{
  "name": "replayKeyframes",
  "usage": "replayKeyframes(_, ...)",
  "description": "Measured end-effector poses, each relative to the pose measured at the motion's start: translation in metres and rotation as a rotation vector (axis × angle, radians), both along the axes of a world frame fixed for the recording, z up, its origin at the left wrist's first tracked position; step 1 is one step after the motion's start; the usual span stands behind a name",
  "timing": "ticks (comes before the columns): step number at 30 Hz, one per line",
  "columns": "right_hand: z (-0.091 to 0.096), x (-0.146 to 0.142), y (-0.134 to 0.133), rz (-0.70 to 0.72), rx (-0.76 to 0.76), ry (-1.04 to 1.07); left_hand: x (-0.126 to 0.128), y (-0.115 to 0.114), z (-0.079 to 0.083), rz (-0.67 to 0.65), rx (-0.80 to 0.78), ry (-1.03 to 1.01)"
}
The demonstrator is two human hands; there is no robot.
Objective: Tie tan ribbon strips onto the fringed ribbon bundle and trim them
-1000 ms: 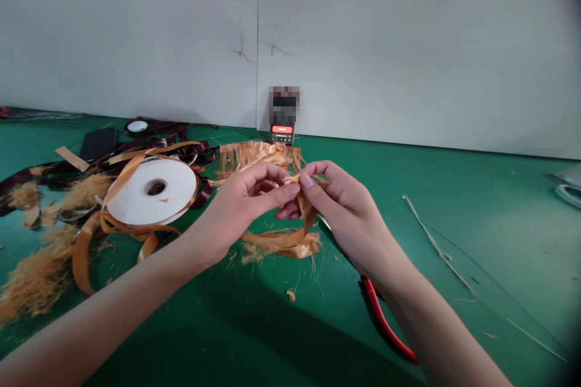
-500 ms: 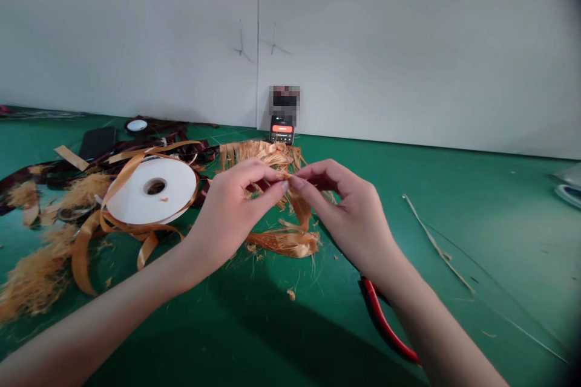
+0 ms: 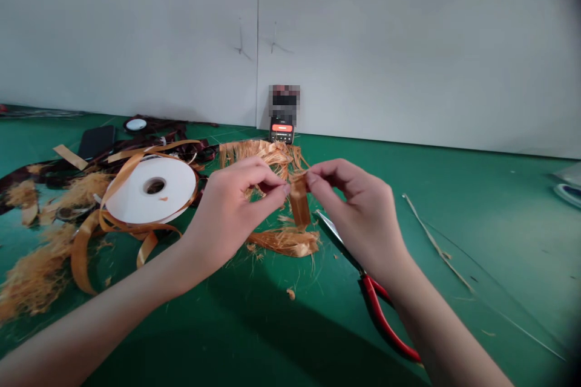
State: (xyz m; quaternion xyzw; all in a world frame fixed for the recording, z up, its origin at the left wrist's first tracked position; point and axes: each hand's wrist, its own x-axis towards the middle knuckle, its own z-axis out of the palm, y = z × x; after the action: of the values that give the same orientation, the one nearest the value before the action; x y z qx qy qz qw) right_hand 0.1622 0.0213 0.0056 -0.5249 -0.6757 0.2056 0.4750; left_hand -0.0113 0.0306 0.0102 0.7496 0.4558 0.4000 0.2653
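Note:
A short gold ribbon piece [image 3: 299, 204] hangs down between my two hands, its upper edge frayed into threads. My left hand [image 3: 242, 208] pinches it at the left side with thumb and forefinger. On the other side my right hand [image 3: 358, 211] pinches the upper right corner. Below lies a frayed gold ribbon strip [image 3: 290, 243] on the green table. Behind my hands is a row of fringed gold ribbon [image 3: 254, 151], partly hidden by my left hand. Red-handled scissors [image 3: 379, 314] lie beneath my right hand and forearm, partly covered.
A white ribbon spool [image 3: 136, 196] with loose gold ribbon stands at left, near fluffy gold threads [image 3: 40, 272] and dark ribbon [image 3: 186, 148]. A phone [image 3: 282, 130] leans on the white wall [image 3: 408, 42]. A thin wire [image 3: 438, 248] lies at right.
My right hand has moved slightly right, away from my left fingertips. The ribbon piece now shows flat between them, and the scissors' blades have come into view.

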Motion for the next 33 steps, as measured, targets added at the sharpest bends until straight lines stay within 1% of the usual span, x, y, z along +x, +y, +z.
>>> replayKeyframes(3,0.006,0.004,0.0,-0.06,-0.067,0.242,-0.001,-0.001,0.002,0.019,-0.044,-0.05)
replayKeyframes(5,0.009,0.006,0.0,-0.058,-0.087,0.297,0.0,-0.001,0.003,0.021,-0.094,-0.111)
replayKeyframes(9,0.01,0.001,-0.006,0.013,-0.119,0.218,0.004,-0.002,0.006,-0.016,-0.166,-0.186)
replayKeyframes(12,0.008,-0.004,-0.01,0.055,-0.072,0.108,0.004,-0.003,0.005,-0.011,-0.155,-0.175)
replayKeyframes(15,0.008,-0.007,-0.011,0.056,-0.026,0.026,0.002,-0.001,0.004,0.001,-0.131,-0.14)
replayKeyframes(19,0.008,-0.007,-0.009,0.045,0.015,0.015,0.0,0.001,0.003,-0.031,-0.13,-0.1)
replayKeyframes(22,0.006,-0.006,-0.008,0.062,0.001,0.03,0.001,0.002,0.002,-0.045,-0.098,-0.101)
replayKeyframes(24,0.005,-0.005,-0.008,0.072,-0.052,0.103,0.002,0.001,0.0,-0.05,-0.071,-0.113)
replayKeyframes(27,0.003,-0.005,-0.007,0.09,-0.182,0.303,0.003,-0.001,-0.002,-0.053,-0.015,-0.138)
replayKeyframes(30,0.002,-0.005,-0.005,0.15,-0.306,0.512,0.004,-0.004,-0.002,-0.036,0.047,-0.138)
replayKeyframes(33,0.003,-0.006,-0.003,0.206,-0.388,0.648,0.003,-0.004,-0.001,-0.006,0.051,-0.151)
